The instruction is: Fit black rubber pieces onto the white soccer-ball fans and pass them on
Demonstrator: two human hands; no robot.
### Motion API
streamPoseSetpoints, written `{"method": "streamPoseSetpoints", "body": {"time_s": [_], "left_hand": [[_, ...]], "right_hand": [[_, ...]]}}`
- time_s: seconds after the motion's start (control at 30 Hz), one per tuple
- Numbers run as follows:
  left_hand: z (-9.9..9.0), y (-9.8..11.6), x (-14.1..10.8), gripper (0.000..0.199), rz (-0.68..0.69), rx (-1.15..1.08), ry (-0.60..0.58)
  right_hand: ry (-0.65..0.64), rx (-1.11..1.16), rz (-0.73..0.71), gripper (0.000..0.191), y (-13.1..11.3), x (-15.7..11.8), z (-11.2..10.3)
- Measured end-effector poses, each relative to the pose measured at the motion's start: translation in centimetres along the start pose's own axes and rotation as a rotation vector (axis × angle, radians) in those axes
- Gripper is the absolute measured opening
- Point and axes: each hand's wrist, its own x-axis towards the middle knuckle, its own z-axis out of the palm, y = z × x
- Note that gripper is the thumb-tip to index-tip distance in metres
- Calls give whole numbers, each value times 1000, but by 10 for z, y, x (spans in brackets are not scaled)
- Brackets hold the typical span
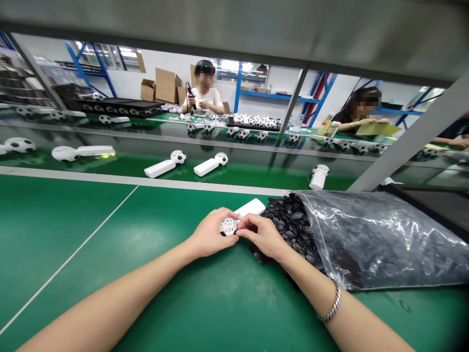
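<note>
Both hands meet near the middle of the green tabletop (73, 234), working on one small white handheld fan (238, 218). The left hand (209, 233) has its grip closed around the fan's round head, whose white grille with a football pattern faces up between the two hands. The right hand (261, 234) pinches at the right edge of that head with fingertips drawn together, so its grip is closed on the fan too. The fan's white handle sticks out beyond the hands toward the far right and lies just beside the bag. A metal bracelet (332, 305) sits on the right wrist.

Just right of the hands lies a clear plastic bag (373, 234), on its side with its mouth toward the hands, full of small black parts (289, 217) that spill out onto the tabletop and touch the right hand.

Farther off, beyond a white line, two finished fans (164, 165) (210, 165) with black-and-white football heads lie side by side on a conveyor belt (256, 173), and a third fan (318, 177) stands to the right. On the far side two people sit at another bench among many more such fans (252, 122).
</note>
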Motion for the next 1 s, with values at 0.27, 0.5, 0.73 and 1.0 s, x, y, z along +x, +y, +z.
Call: {"method": "streamPoseSetpoints", "body": {"time_s": [0.27,0.5,0.73,1.0], "left_hand": [[1,-3,1,31,4,-8,38],[5,-4,0,31,32,25,77],[8,-3,0,30,13,-17,126],[-11,-32,17,28,-343,-721,349]], "right_hand": [[31,-28,-31,13,7,4,-2],[18,22,0,15,8,6,-2],[50,-78,-11,17,4,10,-2],[53,-381,-131,16,-18,-8,-15]]}}
